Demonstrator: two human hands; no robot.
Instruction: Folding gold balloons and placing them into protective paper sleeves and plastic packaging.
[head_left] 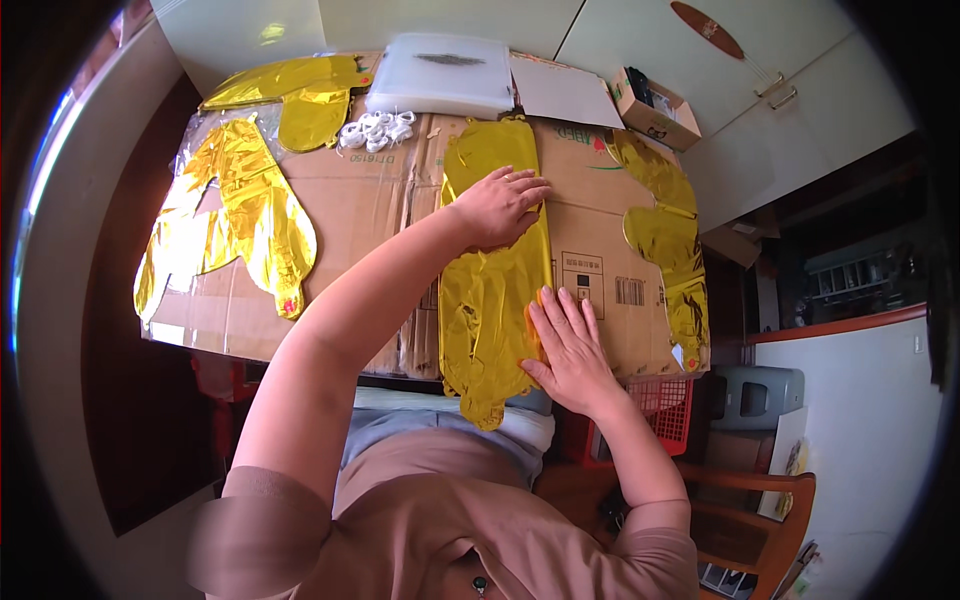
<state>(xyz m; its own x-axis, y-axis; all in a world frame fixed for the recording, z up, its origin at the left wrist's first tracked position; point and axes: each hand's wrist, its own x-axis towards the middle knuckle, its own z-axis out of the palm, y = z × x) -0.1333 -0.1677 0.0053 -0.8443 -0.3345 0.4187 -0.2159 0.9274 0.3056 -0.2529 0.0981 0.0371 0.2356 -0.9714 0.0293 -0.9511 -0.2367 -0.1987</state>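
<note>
A flat gold foil balloon lies lengthwise along the middle of the cardboard-covered table, its lower tip hanging over the near edge. My left hand rests palm down across its upper part, fingers slightly bent and pointing right. Lower down, my right hand lies with fingers stretched out on the balloon's right edge and the cardboard beside it. Neither hand grasps anything that I can see. Creases run through the foil, mostly in its lower half.
Other flat gold foil balloons lie at the left, the far left and the right. Along the back are a white string bundle, a translucent plastic box and a small cardboard box. A wooden chair stands near right.
</note>
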